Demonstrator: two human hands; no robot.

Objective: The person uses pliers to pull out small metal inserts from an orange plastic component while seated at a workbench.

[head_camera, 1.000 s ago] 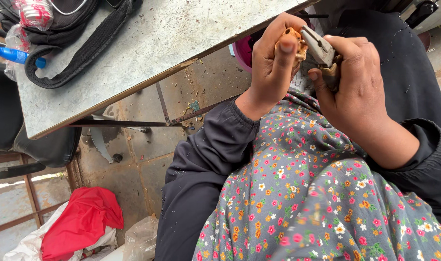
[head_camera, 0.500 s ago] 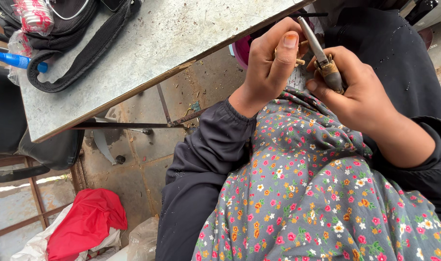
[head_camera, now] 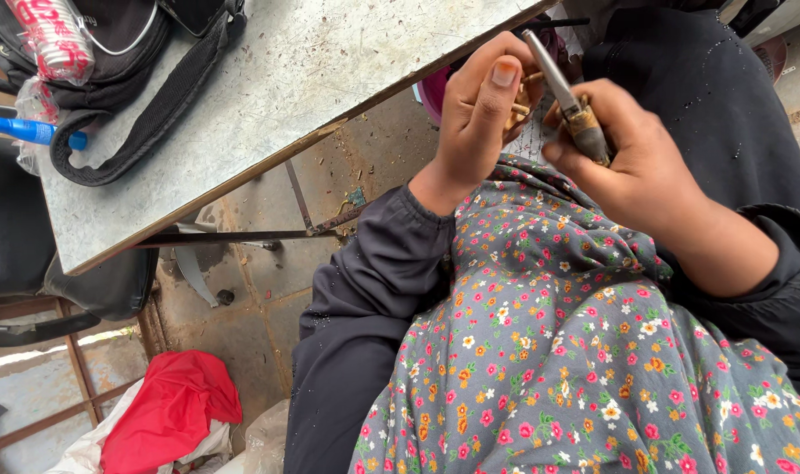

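Grey floral-patterned cloth (head_camera: 549, 351), red cloth (head_camera: 167, 412), blue pen (head_camera: 35, 132), black bag (head_camera: 128, 53), grey speckled table (head_camera: 286, 88)

Lighting on my feed is soft, even daylight — no hard-edged shadows anywhere. The bench (head_camera: 268, 105) top reads bright and pale, slightly washed but not clipped. Beneath it the floor falls into a broad, diffuse shade. A brighter strip shows at the lower left, near the red cloth (head_camera: 167, 417), so I take more light to enter from that side. No glare that I can find; the metal tool (head_camera: 562, 92) carries only a dull sheen. Focus is good across the floral fabric (head_camera: 575, 351) and both hands — left hand (head_camera: 479, 114), right hand (head_camera: 624, 162) — with no motion blur. The black bag (head_camera: 110, 53) at the top left loses detail in its darks. Straight edges stay straight; slight wide-angle stretch at the corners.
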